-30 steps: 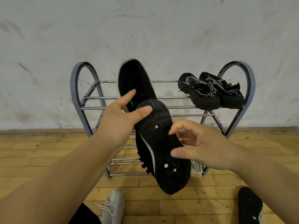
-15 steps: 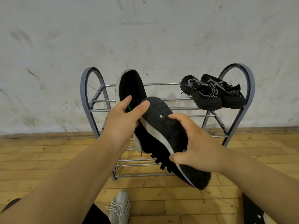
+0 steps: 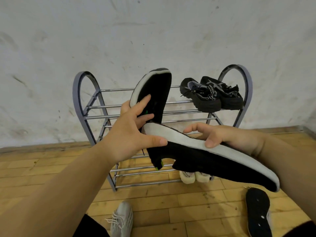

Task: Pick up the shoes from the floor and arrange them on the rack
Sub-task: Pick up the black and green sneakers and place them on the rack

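Observation:
Two black shoes with white soles are held in front of the grey metal rack (image 3: 85,106). My left hand (image 3: 130,134) grips the upright black shoe (image 3: 153,93), its toe pointing up, with my thumb resting on the other shoe. My right hand (image 3: 222,137) holds the second black shoe (image 3: 205,159) on its side, sole edge upward, toe toward the lower right. A pair of black sneakers (image 3: 212,94) sits on the rack's top shelf at the right. Two white shoes (image 3: 195,177) show at the bottom shelf.
On the wooden floor lie a grey laced sneaker (image 3: 122,219) near my leg and an upturned black shoe (image 3: 258,211) at the lower right. A white scuffed wall stands behind the rack. The rack's left half holds nothing on its rails.
My right hand has turned its black shoe from sole-facing-me onto its side and lowered the toe to the right. The left hand's shoe tilted so its white sole edge shows.

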Tool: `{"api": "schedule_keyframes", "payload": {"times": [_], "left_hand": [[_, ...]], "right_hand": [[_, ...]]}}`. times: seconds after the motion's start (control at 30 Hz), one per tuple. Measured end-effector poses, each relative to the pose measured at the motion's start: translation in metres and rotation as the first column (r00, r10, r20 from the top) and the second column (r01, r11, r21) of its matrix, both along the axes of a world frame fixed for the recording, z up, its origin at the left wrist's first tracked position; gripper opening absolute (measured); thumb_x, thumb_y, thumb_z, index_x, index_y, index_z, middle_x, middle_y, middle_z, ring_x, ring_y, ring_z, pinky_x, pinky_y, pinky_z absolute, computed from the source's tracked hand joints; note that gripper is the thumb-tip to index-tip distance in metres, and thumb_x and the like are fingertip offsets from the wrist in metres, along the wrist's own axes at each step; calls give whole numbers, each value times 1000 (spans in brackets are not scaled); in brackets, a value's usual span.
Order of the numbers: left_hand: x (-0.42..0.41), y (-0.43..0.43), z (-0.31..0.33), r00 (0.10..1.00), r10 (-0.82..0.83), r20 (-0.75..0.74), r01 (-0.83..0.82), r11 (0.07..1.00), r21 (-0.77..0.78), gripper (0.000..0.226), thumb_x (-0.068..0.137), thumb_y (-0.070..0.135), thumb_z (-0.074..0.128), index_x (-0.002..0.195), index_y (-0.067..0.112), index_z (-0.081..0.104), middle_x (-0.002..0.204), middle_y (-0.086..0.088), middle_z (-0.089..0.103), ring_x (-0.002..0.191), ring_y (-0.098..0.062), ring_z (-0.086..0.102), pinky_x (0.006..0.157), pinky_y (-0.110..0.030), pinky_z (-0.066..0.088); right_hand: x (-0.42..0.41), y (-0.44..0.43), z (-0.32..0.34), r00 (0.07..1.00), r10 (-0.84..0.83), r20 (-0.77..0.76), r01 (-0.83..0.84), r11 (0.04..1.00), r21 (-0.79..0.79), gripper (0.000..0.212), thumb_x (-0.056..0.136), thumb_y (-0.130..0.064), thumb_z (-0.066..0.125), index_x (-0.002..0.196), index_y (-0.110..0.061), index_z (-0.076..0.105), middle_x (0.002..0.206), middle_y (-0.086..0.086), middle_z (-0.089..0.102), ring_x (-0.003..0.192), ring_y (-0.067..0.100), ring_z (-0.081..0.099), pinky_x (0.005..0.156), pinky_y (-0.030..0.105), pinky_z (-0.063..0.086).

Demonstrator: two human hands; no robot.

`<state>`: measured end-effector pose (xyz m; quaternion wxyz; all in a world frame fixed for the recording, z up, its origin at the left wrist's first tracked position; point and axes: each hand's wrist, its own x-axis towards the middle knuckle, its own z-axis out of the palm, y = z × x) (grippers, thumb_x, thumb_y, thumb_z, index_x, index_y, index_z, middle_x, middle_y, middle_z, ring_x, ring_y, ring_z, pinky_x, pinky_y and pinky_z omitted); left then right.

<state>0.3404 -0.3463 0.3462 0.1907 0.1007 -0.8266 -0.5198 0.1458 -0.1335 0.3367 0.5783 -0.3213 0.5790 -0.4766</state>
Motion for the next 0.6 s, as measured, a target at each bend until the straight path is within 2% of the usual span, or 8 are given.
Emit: {"api": "schedule_keyframes", "payload": {"times": [0.07,0.13,0.2,0.27,0.4,0.47,0.53,0.6], "left_hand": [[0,-1,-1,999,-35,8,35,999,-8,122,50,34,102,146,58,32,149,10,26,125,-7,62,101,-33,55],[1,2,-1,999,-36,28,36,999,-28,121,55,22,101,147,58,31,141,13,31,115,-12,67,94,-23,57],[1,7,-1,999,12,30,-11,999,-44,113,63,16,95,149,54,32,130,22,34,105,-7,70,82,-7,52],[0,10,0,996,88,-20,-89,995,-38,101,70,16,91,151,47,38,126,13,42,99,-4,71,75,-4,51],[-2,10,3,961,255,-107,-263,963,-64,89,79,19,86,154,38,41,132,1,44,93,15,62,69,1,47],[-3,9,-1,934,343,-99,-352,930,-108,89,81,27,85,155,41,37,144,-3,39,107,9,58,81,-1,45],[-4,8,-6,901,430,-63,-435,894,-109,89,81,38,84,155,44,36,157,-5,31,133,-17,49,104,-22,41],[-7,5,-12,880,472,-48,-474,878,-61,87,81,43,83,155,43,37,162,-2,30,142,-21,40,108,-30,35]], "right_hand": [[0,0,1,1000,4,23,-4,1000,-8,91,56,-17,72,144,-17,47,137,37,53,98,42,57,66,37,61],[0,2,4,1000,20,-2,-20,1000,-14,90,59,-19,71,146,-23,47,143,35,51,103,44,59,76,40,60],[-1,6,10,995,23,-96,-25,999,-25,89,66,-25,71,150,-34,45,145,26,56,115,45,62,93,44,55],[-5,12,19,988,-2,-152,-11,996,-86,88,72,-28,73,153,-38,41,149,16,56,131,38,59,111,45,46],[-13,31,31,1000,23,7,-21,975,-222,89,78,-30,81,155,-42,38,149,20,55,137,39,52,113,52,42],[-14,35,33,994,-40,-104,18,979,-201,81,83,-20,78,151,-46,41,147,13,59,132,35,59,106,44,51],[-15,35,32,953,-149,-265,112,982,-150,77,84,-9,80,144,-48,51,143,5,63,126,27,65,99,40,56],[-13,36,31,892,-185,-413,151,982,-115,75,85,-6,79,141,-50,56,139,-3,65,123,21,66,98,41,57]]}}
